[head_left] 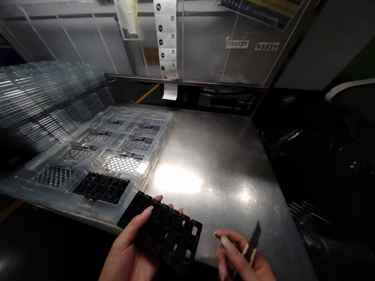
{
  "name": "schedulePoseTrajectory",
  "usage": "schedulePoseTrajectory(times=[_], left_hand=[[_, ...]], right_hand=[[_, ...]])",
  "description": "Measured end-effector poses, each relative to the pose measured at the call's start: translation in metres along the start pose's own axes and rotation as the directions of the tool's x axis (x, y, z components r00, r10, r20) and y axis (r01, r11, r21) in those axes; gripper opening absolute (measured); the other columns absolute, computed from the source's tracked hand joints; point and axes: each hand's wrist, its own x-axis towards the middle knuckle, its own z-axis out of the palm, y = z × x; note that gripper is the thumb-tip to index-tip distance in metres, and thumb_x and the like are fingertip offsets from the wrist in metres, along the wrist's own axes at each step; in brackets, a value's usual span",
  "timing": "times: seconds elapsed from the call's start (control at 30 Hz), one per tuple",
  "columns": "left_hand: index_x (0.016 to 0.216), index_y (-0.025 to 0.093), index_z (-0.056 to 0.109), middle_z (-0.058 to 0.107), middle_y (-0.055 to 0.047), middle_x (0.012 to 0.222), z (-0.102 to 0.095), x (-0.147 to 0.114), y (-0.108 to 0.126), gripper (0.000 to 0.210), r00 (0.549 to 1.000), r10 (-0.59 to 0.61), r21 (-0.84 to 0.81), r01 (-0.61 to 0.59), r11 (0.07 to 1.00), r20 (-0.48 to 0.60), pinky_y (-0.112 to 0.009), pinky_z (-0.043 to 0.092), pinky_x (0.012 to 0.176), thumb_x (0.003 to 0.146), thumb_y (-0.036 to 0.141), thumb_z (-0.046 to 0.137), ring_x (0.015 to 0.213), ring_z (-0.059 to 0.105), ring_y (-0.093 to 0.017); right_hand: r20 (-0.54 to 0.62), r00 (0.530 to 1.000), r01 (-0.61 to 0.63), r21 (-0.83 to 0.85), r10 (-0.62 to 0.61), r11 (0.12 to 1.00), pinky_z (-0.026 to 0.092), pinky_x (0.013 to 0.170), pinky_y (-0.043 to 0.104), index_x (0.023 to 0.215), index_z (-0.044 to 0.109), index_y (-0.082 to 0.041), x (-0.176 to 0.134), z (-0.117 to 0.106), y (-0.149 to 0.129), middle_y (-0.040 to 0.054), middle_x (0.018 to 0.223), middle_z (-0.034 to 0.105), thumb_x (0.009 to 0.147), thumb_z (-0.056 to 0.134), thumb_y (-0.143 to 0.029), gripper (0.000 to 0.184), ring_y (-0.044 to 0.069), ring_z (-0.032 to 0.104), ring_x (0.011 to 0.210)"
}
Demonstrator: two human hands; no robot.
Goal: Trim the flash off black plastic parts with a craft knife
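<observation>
My left hand (135,249) is closed on a black slotted plastic part (166,230), thumb on its upper face and fingertips showing behind its far edge. The part is held tilted over the front edge of the metal table. In my right hand (245,268) is a slim knife (255,238), its dark blade pointing up and away, apart from the black part. Beyond my left hand lies a clear plastic tray (151,176) with several compartments. A similar black part (102,187) sits in its near right compartment; patterned mesh shows in the others.
Stacked clear trays (47,97) rise at the left. The bare metal tabletop (213,147) reflects bright light. A strip of printed labels (166,38) hangs from the transparent panel (205,46) at the back. Dark plastic sheeting (329,170) lies right of the table edge.
</observation>
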Motion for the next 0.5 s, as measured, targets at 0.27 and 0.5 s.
schedulePoseTrajectory(times=[0.27,0.5], left_hand=[[0.112,0.016,0.08,0.075,-0.02,0.124,-0.009,0.01,-0.019,0.023,0.983,-0.18,-0.036,0.182,0.983,0.035,-0.05,0.066,0.087,0.096,0.022,0.065,0.106,0.078,-0.034],[0.108,0.014,0.081,0.079,-0.015,0.118,-0.006,0.006,-0.026,0.022,0.986,-0.164,0.038,0.164,0.986,0.003,-0.048,0.069,0.084,0.097,0.02,0.063,0.1,0.08,-0.03]], right_hand=[[0.071,0.99,0.128,-0.083,-0.122,0.988,0.023,0.046,0.022,0.108,0.067,-0.014,-0.005,0.034,-0.022,0.0,0.065,0.06,0.098,0.066,-0.06,0.047,0.006,0.038,0.047],[-0.039,0.998,0.051,-0.138,-0.057,0.989,0.022,0.047,0.02,0.083,0.064,-0.013,-0.001,0.04,-0.029,-0.0035,0.054,0.048,0.087,0.077,-0.064,0.053,0.005,0.036,0.048]])
